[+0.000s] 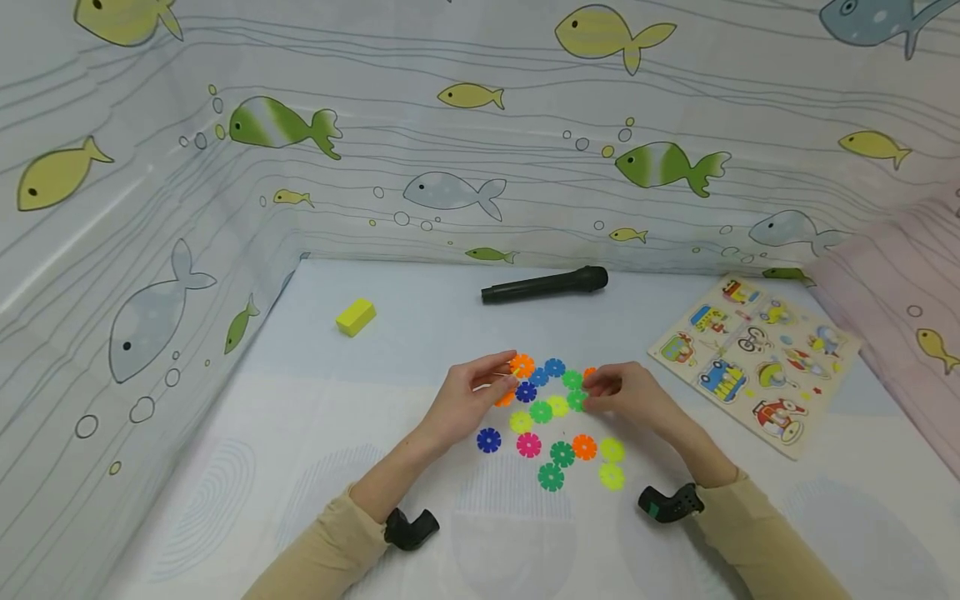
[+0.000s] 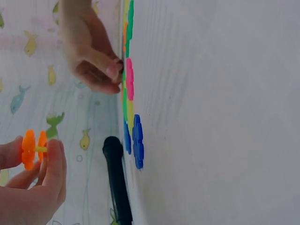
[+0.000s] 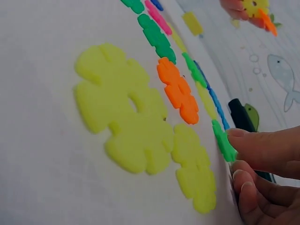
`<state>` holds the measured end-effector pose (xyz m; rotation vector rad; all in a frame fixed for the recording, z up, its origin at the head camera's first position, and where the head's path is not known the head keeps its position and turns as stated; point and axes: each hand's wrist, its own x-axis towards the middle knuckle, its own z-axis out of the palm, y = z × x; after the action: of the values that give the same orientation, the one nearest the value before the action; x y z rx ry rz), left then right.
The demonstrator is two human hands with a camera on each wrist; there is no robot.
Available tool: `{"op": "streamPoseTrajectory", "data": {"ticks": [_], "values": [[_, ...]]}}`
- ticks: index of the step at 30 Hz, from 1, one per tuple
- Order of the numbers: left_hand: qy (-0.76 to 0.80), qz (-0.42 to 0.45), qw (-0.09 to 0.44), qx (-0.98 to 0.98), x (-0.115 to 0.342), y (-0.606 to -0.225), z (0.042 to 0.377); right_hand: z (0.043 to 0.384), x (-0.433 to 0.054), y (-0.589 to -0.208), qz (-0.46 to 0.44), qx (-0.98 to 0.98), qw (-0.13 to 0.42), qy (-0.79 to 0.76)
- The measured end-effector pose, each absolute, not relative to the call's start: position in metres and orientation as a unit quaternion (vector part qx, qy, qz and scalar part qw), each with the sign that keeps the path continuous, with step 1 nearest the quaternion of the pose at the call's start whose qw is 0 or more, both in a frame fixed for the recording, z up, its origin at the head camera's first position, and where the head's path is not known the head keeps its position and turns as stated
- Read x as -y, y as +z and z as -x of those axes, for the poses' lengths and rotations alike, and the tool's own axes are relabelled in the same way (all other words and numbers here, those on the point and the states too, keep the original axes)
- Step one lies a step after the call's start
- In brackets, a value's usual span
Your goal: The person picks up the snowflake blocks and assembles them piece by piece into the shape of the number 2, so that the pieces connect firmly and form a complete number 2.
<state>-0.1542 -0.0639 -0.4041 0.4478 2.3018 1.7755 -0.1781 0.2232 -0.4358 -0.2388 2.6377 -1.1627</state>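
Observation:
My left hand (image 1: 467, 400) is raised above the table and pinches orange notched flower discs (image 2: 29, 149) with a yellow disc (image 2: 41, 149) slotted between them. Thumb and fingertips hold the orange pieces from either side. At the right end of the disc group, my right hand (image 1: 628, 396) has its thumb and curled fingers at the edge of a green flower disc (image 3: 223, 141) on the table. An orange disc (image 1: 590, 374) is partly hidden behind those fingers. Around both hands lie loose discs, among them a pink one (image 1: 528, 445), a dark blue one (image 1: 489, 440) and yellow ones (image 1: 612, 450).
A black microphone (image 1: 544, 286) lies at the back of the table (image 1: 420, 525). To the left is a yellow block (image 1: 356, 317). A wooden picture puzzle board (image 1: 753, 358) lies on the right. Fish-printed sheeting (image 1: 390, 125) rises behind and at the sides.

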Motion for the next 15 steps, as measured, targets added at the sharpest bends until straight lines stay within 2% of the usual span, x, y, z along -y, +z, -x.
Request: {"op": "streamPoseTrajectory", "data": {"ticks": [6,15], "values": [[0.603,-0.154,0.101,-0.776,0.0635,-0.4041,0.154,0.1756,-0.2185,-0.4347,0.117,-0.914,0.102,-0.376],[0.603,-0.153,0.106,-0.776,0.0634,-0.4042,0.153,0.1738,-0.2172,-0.4363,0.115,-0.913,0.104,-0.376]]}}
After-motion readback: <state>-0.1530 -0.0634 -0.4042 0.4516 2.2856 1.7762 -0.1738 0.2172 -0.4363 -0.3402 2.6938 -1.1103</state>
